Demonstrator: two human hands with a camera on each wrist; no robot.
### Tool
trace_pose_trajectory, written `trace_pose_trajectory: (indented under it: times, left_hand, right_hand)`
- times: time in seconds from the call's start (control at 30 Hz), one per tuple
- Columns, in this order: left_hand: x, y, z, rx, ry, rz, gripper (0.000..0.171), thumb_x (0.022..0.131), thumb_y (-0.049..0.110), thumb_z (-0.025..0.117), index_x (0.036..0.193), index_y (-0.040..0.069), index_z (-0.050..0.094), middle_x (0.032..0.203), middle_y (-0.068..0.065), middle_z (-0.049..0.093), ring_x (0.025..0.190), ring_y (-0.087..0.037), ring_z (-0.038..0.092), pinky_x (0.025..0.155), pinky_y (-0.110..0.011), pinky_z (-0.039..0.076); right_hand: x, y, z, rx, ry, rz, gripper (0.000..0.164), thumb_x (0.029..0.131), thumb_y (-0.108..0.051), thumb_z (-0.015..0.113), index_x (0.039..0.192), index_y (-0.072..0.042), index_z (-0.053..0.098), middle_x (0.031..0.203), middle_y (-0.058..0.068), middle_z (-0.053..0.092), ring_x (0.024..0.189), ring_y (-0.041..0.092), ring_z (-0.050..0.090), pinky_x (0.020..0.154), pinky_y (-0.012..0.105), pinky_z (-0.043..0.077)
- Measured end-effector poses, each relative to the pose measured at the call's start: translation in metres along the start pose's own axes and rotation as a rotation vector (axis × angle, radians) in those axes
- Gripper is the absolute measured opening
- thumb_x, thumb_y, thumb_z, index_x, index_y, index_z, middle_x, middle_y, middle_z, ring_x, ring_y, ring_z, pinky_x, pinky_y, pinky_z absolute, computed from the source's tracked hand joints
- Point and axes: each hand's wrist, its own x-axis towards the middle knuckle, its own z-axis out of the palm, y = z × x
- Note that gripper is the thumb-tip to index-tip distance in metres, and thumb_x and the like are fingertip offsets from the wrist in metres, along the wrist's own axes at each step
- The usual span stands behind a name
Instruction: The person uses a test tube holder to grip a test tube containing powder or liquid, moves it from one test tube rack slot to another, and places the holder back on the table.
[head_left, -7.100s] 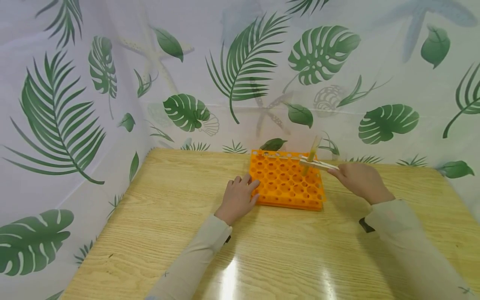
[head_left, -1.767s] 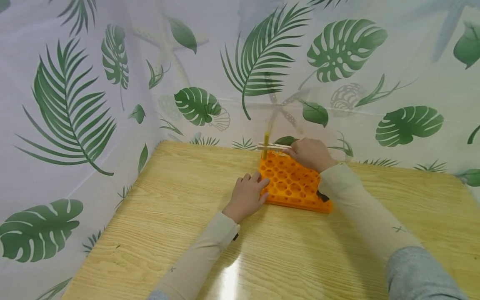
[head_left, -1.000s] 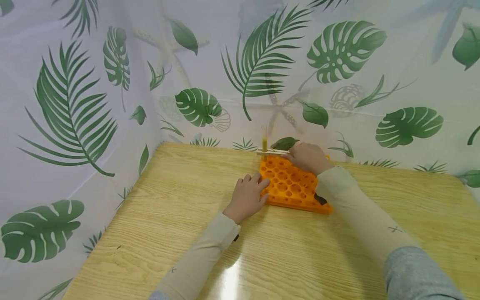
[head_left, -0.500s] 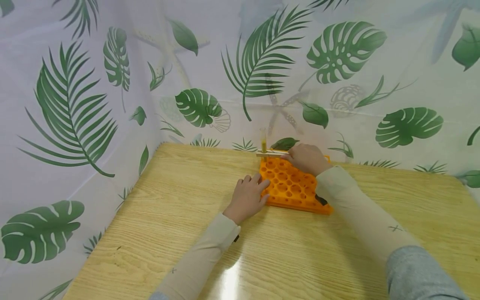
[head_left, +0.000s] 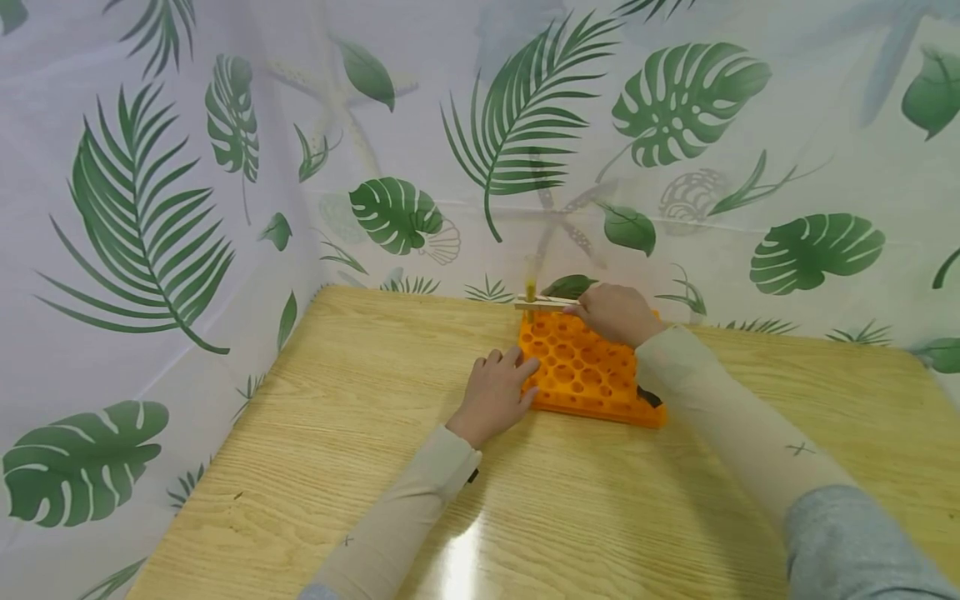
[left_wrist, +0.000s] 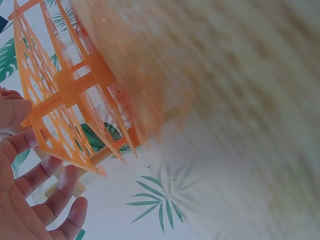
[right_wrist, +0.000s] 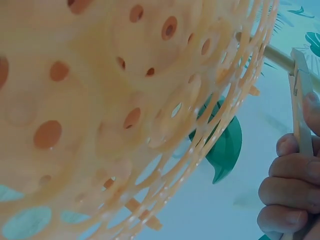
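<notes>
An orange test tube rack [head_left: 573, 354] full of round holes stands on the table. My left hand [head_left: 491, 396] rests at its left edge, thumb and index finger touching it; in the left wrist view the other fingers [left_wrist: 62, 192] are spread and hold nothing. My right hand [head_left: 618, 315] grips a wooden test tube clamp [head_left: 543, 305], its fingers curled round the handle in the right wrist view. Upright in the clamp is a glass test tube [head_left: 531, 290] with yellow liquid, at the rack's back left corner. In the right wrist view the tube's lower end [right_wrist: 265, 47] passes through the rack's top plate.
The wood-grain table [head_left: 360, 433] reaches back to a white wall cloth [head_left: 300, 242] printed with green leaves. My right forearm [head_left: 720, 408] crosses over the rack's right side and hides part of it.
My right hand has carried the clamped test tube from the rack's right side to its back left corner and lowered it there. My left hand stays against the rack.
</notes>
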Motion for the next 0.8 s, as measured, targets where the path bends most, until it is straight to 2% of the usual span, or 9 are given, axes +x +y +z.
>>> trace_pose_trajectory:
  times: [0.5,0.8]
  left_hand:
    - [0.0009,-0.0004,-0.0019,-0.002,-0.005,0.003,0.026,0.093,0.038,0.056,0.115,0.024,0.054,0.110,-0.001,0.055,0.084,-0.021,0.051,0.071,-0.033,0.040]
    - [-0.0001,-0.0012,0.0010,-0.009,0.009,0.006,0.026,0.092,0.038,0.057,0.115,0.024,0.054,0.111,-0.001,0.055,0.085,-0.021,0.052,0.071,-0.033,0.041]
  right_hand:
    - [0.0007,0.0017,-0.0027,0.012,-0.033,0.022,0.046,0.097,-0.039,0.047,0.063,-0.010,0.055,0.056,0.002,0.045,0.050,0.017,0.046,0.055,0.034,0.045]
    - [-0.0025,0.0030,0.0005,0.052,-0.085,0.013,0.041,0.098,-0.036,0.045,0.067,-0.011,0.049,0.058,0.001,0.041,0.050,0.015,0.043,0.053,0.031,0.039]
